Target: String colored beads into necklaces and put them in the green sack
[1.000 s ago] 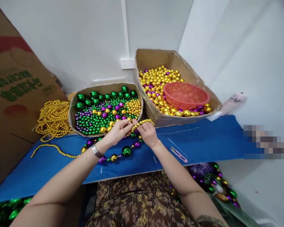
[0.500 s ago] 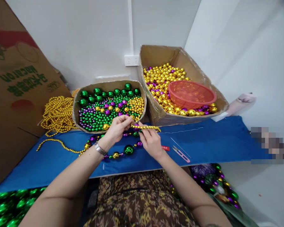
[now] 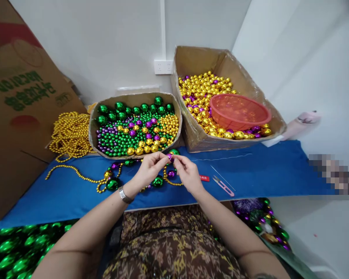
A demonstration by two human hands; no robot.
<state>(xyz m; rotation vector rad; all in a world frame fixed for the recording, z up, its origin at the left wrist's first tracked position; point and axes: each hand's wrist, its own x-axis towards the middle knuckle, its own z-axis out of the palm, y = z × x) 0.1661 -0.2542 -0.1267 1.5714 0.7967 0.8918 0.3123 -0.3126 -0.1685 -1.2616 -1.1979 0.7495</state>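
My left hand (image 3: 147, 171) and my right hand (image 3: 186, 173) meet over the blue mat (image 3: 250, 174), fingers pinched together on a purple bead (image 3: 170, 157) of a bead strand. The strand (image 3: 113, 182) of green, purple and gold beads lies on the mat under and to the left of my hands, with a thin gold bead string (image 3: 75, 174) trailing left. A watch is on my left wrist. Just behind my hands stands a cardboard box (image 3: 91, 133) of mixed green, purple and gold beads.
A larger cardboard box (image 3: 197, 141) of gold beads holds a red plastic basket (image 3: 240, 112). Pink thread snips (image 3: 223, 186) lie on the mat to the right. A pile of gold bead strings (image 3: 69, 133) lies left. More beads lie below the mat on both sides.
The stretch of small gold beads held up between my hands has dropped onto the mat. Both hands have come lower and closer, now pinching a purple bead.
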